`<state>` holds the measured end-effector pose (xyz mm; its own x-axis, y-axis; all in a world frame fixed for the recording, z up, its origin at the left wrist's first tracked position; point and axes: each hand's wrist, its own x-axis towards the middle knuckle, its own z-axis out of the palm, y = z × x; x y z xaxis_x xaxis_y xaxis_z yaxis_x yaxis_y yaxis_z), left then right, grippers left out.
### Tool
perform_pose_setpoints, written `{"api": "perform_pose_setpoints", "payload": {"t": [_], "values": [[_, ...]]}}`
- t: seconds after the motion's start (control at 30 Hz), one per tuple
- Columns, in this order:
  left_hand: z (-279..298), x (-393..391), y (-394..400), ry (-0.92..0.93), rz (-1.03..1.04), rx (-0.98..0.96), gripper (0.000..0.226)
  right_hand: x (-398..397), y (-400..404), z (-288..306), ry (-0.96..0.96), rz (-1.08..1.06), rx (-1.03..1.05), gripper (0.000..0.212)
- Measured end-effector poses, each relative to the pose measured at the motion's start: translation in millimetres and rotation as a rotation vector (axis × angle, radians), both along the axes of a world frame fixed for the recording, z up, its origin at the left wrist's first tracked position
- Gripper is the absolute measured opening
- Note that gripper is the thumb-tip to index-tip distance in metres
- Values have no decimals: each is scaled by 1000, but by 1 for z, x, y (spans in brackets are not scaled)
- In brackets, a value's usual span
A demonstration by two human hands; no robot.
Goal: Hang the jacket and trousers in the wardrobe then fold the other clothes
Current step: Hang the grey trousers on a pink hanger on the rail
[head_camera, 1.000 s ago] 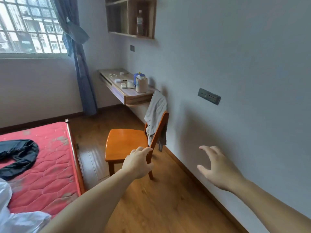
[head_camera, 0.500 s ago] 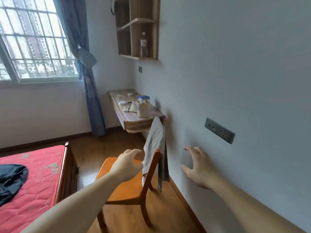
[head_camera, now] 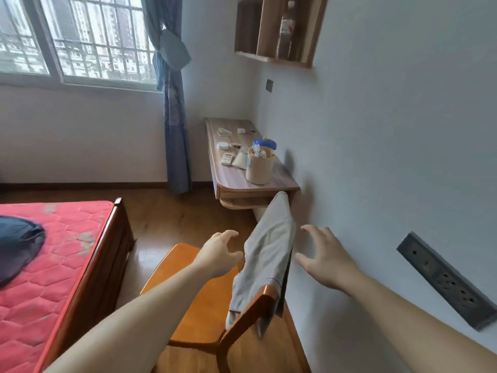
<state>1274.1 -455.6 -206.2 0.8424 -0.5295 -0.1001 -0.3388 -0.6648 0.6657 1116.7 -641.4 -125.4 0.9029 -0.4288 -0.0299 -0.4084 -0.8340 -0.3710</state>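
Both hands are out and spread, holding nothing: left hand (head_camera: pixel 219 253) at abt 9 o'clock of the trousers (head_camera: pixel 269 251), right hand (head_camera: pixel 324 258) at abt 3 o'clock, neither touching the cloth yet. The grey trousers hang draped over the back of the chair (head_camera: pixel 188 305), w/ the bench (head_camera: pixel 258 181) just past them at 12 o'clock. Risks, as I see it: grab only one layer and the far leg slides off behind the chair to the floor, prob. between chair and wall (head_camera: pixel 390 157), where the right hand has little room. Pull up too fast and the cloth could snag the chair back and tip it. The dark garment (head_camera: pixel 18 246) on the bed (head_camera: pixel 59 265), way over at 9 o'clock, may be the jacket; can't tell.
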Motion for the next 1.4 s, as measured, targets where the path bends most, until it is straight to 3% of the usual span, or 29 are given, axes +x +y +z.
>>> {"api": "perform_pose_setpoints", "payload": {"t": [0.4,0.53,0.63,0.7,0.93,1.07,1.2,1.27,1.37,1.4], "values": [[-56,83,-121,342,46,36,61,167,-115,-66,272,-74,86,68],[-58,93,-147,372,97,54,62,203,-146,-86,367,-91,185,52],[-61,103,-164,378,115,68,62,215,-158,-102,427,-2,116,48],[-64,109,-173,403,147,42,60,218,-162,-111,392,19,46,48],[-62,104,-200,555,210,-61,54,214,-173,-111,190,148,101,53],[-44,90,-204,741,66,-154,69,208,-168,-96,58,207,292,54],[-21,81,-195,728,-40,-330,100,209,-152,-56,-208,260,383,60],[-2,75,-183,676,-23,-431,88,209,-135,-34,-325,322,390,63],[29,65,-156,521,38,-563,28,205,-102,-4,-439,417,402,61],[41,60,-142,463,88,-617,19,202,-89,9,-464,461,411,61]]}}
